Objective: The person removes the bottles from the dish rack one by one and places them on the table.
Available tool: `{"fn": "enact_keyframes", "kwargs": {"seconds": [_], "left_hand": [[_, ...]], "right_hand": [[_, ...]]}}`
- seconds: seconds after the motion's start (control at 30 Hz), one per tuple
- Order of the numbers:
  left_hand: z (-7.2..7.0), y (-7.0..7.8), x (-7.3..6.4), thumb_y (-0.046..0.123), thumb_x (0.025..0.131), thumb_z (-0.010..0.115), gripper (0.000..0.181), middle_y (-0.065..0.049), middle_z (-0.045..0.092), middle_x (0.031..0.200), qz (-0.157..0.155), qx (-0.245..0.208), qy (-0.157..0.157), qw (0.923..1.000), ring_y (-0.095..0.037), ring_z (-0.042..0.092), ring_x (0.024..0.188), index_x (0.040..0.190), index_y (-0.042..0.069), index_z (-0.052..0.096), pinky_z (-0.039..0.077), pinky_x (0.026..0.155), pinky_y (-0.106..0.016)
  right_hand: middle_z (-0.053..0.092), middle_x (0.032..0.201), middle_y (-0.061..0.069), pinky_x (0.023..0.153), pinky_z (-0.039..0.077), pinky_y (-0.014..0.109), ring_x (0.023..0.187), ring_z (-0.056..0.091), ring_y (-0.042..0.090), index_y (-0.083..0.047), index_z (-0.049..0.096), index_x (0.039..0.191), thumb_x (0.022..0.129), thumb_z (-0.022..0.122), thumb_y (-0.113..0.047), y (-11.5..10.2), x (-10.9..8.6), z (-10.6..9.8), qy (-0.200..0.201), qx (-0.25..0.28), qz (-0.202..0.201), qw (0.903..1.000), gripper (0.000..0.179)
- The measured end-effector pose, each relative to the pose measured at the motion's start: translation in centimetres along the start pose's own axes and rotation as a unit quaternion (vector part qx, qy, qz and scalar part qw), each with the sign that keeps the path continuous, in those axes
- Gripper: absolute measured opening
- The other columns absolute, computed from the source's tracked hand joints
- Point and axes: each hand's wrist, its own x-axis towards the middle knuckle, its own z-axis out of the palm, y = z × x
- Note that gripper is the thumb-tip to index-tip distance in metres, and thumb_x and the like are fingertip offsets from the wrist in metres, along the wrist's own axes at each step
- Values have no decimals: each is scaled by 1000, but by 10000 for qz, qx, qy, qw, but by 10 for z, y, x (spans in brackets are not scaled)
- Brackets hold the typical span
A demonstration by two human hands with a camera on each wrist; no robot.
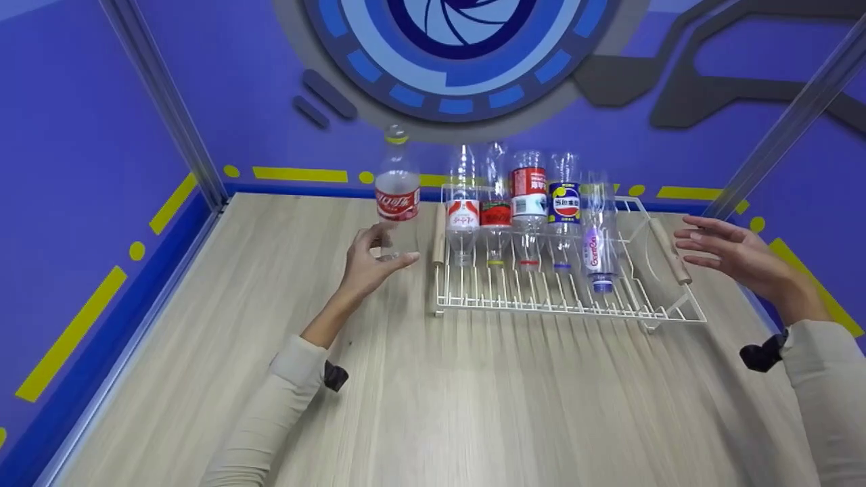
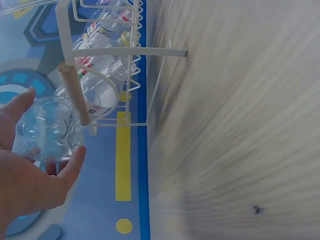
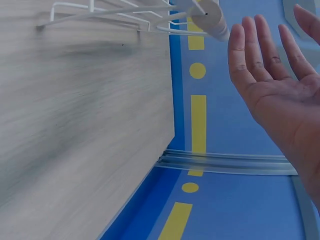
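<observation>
My left hand (image 1: 371,260) grips the lower part of a clear plastic bottle (image 1: 398,199) with a red label and a yellow ring at its neck. The bottle stands upright in the air, just left of the white wire rack (image 1: 541,309). From the left wrist view, the bottle's clear base (image 2: 50,130) shows between thumb and fingers, close to the rack's wooden handle (image 2: 74,95). My right hand (image 1: 741,253) is beside the rack's right wooden handle (image 1: 670,250), holding nothing. Its fingers (image 3: 255,55) are spread and nearly straight in the right wrist view.
Several empty bottles lean neck-down in a row in the rack, among them a blue-labelled one (image 1: 564,203) and a slim purple-labelled one (image 1: 597,247). The rack stands on a wood-grain table (image 1: 433,406). Blue printed walls (image 1: 237,101) and metal posts (image 1: 162,88) enclose the table's back and sides.
</observation>
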Motion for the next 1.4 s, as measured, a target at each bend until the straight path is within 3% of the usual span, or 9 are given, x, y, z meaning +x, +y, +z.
{"fn": "enact_keyframes", "kwargs": {"seconds": [0.13,0.3,0.43,0.57,0.8,1.0,1.23,1.4], "left_hand": [[4,-10,2,26,75,91,55,-9,50,115,-181,146,38,9997,-23,52,112,113,8,55,53,84,-29],[10,-25,11,28,73,93,61,-16,53,115,-189,577,100,9981,-26,51,109,117,9,55,44,83,-33],[14,-37,20,26,72,94,64,-19,54,117,-176,996,21,9949,-31,51,109,119,7,54,43,88,-39],[17,-46,29,24,71,95,70,-20,55,125,-483,1301,-97,9903,-32,52,111,125,7,54,47,93,-43],[21,-60,40,24,70,95,73,-20,56,122,-835,1880,-141,9785,-32,54,111,124,1,51,48,96,-47],[19,-66,39,18,68,94,84,-24,56,129,-789,1574,-235,9841,-39,56,120,135,-1,47,48,102,-52],[8,-63,35,3,72,87,78,-29,54,136,-536,1272,-879,9865,-43,53,130,136,-5,44,43,113,-53],[1,-62,36,1,80,79,71,-32,56,132,-574,1208,-1260,9830,-46,58,122,140,-8,43,48,106,-53]], "right_hand": [[69,134,-2,98,56,27,120,68,12,-14,53,146,109,33,3,5,0,-2,-49,359,-141,9992,46],[70,132,1,97,57,28,117,69,14,-11,55,144,108,33,4,10,-1,-4,61,673,-204,9975,45],[70,131,-3,96,57,26,117,69,11,-13,56,144,108,36,4,14,-2,-5,221,458,-171,9986,45],[69,132,-5,96,57,24,117,67,8,-12,55,145,108,37,5,20,-2,-6,257,298,-150,9991,45],[66,132,-10,92,57,21,116,64,3,-16,56,142,107,42,2,29,-2,-6,450,-101,74,9989,42],[62,137,-12,94,55,19,120,62,0,-18,53,146,108,41,-1,34,-6,-6,289,-380,325,9983,43],[59,138,-18,92,55,18,118,62,-3,-10,42,154,108,44,-5,35,-3,-5,465,-648,579,9951,45],[55,138,-21,90,55,18,115,61,-4,-8,36,157,109,46,-9,36,-2,-7,577,-993,777,9903,49]]}}
